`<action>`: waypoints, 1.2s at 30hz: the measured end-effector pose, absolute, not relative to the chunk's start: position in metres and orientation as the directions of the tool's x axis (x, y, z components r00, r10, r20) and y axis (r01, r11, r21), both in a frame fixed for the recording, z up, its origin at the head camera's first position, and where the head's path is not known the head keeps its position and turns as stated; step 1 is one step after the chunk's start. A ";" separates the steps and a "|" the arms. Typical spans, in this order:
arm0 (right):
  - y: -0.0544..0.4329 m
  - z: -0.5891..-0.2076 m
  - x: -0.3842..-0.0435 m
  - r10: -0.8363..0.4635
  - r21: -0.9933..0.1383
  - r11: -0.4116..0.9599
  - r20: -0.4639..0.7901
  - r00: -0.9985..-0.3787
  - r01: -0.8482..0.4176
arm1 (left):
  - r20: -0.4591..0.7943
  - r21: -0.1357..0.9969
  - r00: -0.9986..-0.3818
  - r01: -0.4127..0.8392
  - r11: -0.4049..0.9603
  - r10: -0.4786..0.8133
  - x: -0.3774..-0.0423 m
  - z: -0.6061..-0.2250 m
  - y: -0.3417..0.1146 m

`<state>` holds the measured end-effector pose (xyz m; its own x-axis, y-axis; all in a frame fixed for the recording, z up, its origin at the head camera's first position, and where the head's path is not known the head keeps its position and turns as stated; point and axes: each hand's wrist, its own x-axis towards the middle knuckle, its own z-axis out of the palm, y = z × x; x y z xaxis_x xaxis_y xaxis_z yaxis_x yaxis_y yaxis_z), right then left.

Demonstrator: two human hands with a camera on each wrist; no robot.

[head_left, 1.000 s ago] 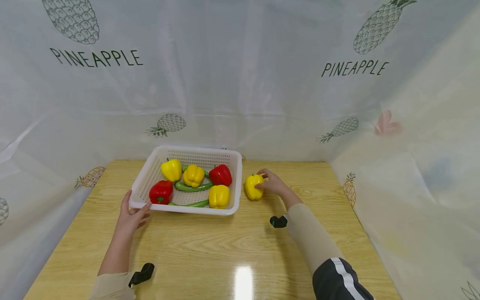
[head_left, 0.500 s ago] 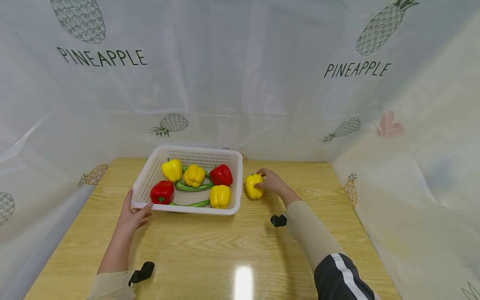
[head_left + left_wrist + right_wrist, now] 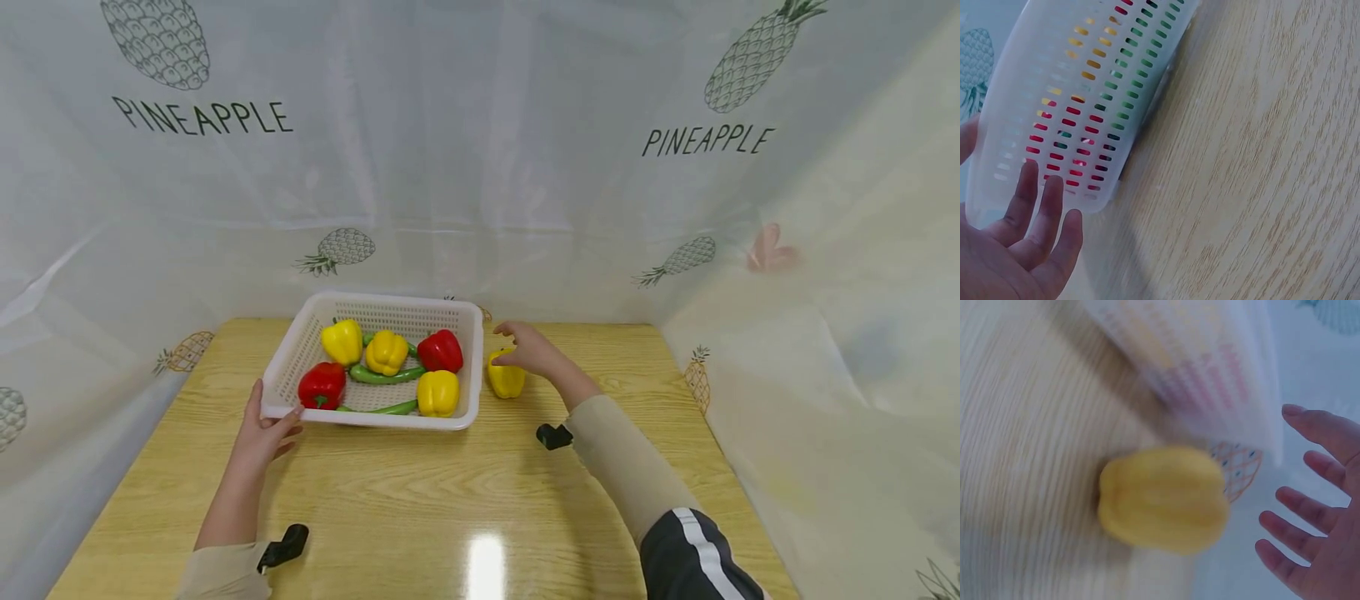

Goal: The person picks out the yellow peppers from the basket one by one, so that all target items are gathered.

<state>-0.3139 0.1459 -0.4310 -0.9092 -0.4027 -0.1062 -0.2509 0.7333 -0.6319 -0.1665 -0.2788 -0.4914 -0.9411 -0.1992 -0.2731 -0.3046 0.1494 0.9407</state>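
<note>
On the far part of the wood-grain worktop (image 3: 390,500), a white basket (image 3: 474,362) is sitting left of centre, and a loose yellow pepper (image 3: 506,379) is standing just outside its right wall. The hands are working well apart. The left hand (image 3: 264,429) is holding the basket's near left corner: the thumb is resting on the front rim, a finger is reaching up the left side, and, in the left wrist view, three fingers are lying against the slotted outer wall, spread a little and slightly bent. The right hand (image 3: 534,350) is hovering by the loose pepper with nothing in its grasp; its fingers are spreading wide, thumb well clear of the rest, and the right wrist view is showing a gap between fingertips and pepper, though the pepper is blurring there. Inside the basket, one red pepper (image 3: 322,386) is lying near the held corner and another red pepper (image 3: 440,351) is leaning toward the right wall. Three more yellow ones are sharing the space: a back-left yellow pepper (image 3: 342,342), a middle yellow pepper (image 3: 386,352) and a front-right yellow pepper (image 3: 438,393). Long green peppers (image 3: 386,376) are lying among them, partly hiding. Beige sleeves (image 3: 618,467) are covering both forearms, with a dark, white-striped cuff (image 3: 697,550) showing higher up the right arm. Behind everything, a pale pineapple-print sheet (image 3: 480,167) is hanging.
</note>
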 end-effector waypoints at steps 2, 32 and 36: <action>0.139 -0.426 -0.311 -0.417 -0.628 0.731 -0.101 -0.904 -0.267 | -0.274 0.940 -0.941 -0.306 0.151 -0.198 -0.166 -0.492 -0.279; 0.051 -0.428 -0.294 -0.605 -0.287 0.791 -0.232 -0.762 -0.541 | -0.271 0.943 -0.939 -0.303 0.137 -0.212 -0.168 -0.494 -0.281; 0.045 -0.434 -0.297 -0.613 -0.283 0.787 -0.263 -0.745 -0.548 | -0.266 0.946 -0.940 -0.297 0.133 -0.212 -0.168 -0.494 -0.280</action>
<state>-0.2971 0.0452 -0.4343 -0.7451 -0.6129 -0.2629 -0.5479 0.7873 -0.2826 -0.1677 -0.2804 -0.4942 -0.9404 -0.2120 -0.2660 -0.2973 0.1328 0.9455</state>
